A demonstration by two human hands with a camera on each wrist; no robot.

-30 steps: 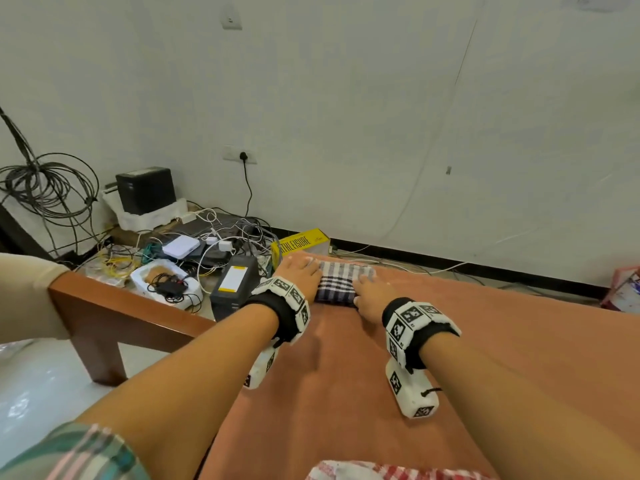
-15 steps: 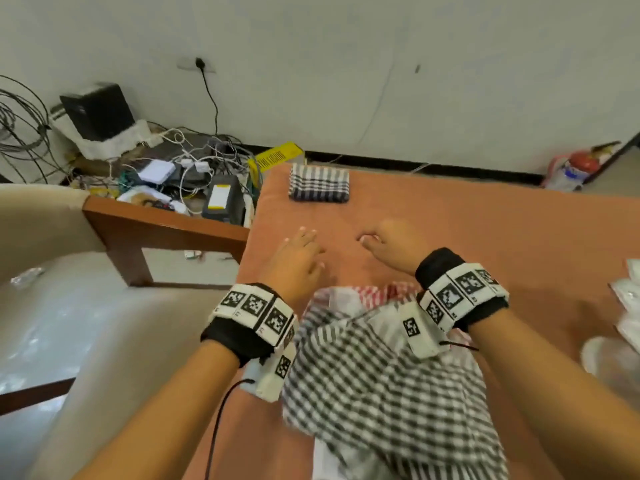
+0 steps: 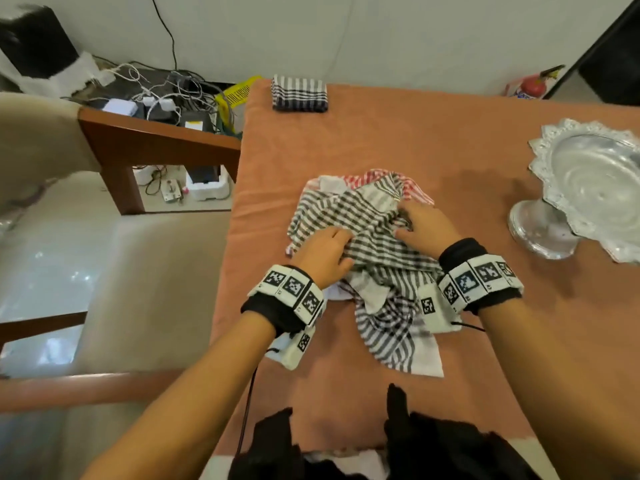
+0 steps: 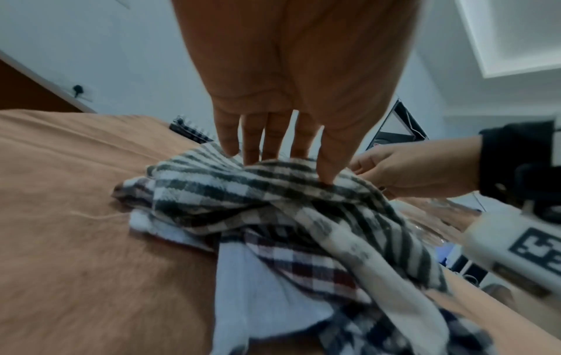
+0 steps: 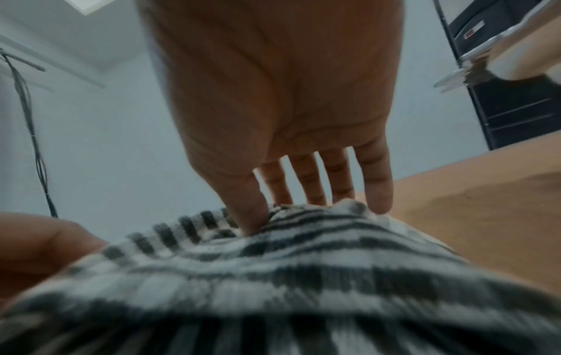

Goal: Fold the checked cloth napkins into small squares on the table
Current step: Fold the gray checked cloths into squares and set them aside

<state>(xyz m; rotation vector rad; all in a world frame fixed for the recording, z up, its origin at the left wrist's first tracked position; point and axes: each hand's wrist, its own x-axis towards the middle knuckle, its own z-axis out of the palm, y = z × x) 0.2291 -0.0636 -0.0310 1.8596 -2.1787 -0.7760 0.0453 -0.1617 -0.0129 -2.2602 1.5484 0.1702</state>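
Note:
A crumpled grey-checked napkin (image 3: 367, 220) tops a loose pile in the middle of the orange table (image 3: 433, 140), and a red-checked napkin (image 3: 414, 188) peeks out from under its far side. My left hand (image 3: 346, 247) pinches a raised fold at the pile's left edge, thumb on the near side (image 4: 291, 168). My right hand (image 3: 401, 223) pinches a bunched fold near the top right, its fingertips hidden behind the cloth (image 5: 303, 211). A folded dark-checked napkin (image 3: 299, 93) lies alone at the table's far edge.
A silver pedestal tray (image 3: 595, 188) stands at the right edge, close to my right wrist. A wooden-armed chair (image 3: 156, 133) stands left of the table. Cables and boxes (image 3: 166, 98) clutter the floor beyond it. Dark fabric (image 3: 433, 452) lies at the near edge.
Both hands left the folded napkin at the far edge, drew back toward me and now grip the crumpled pile. The view tilted down, bringing the tray into sight.

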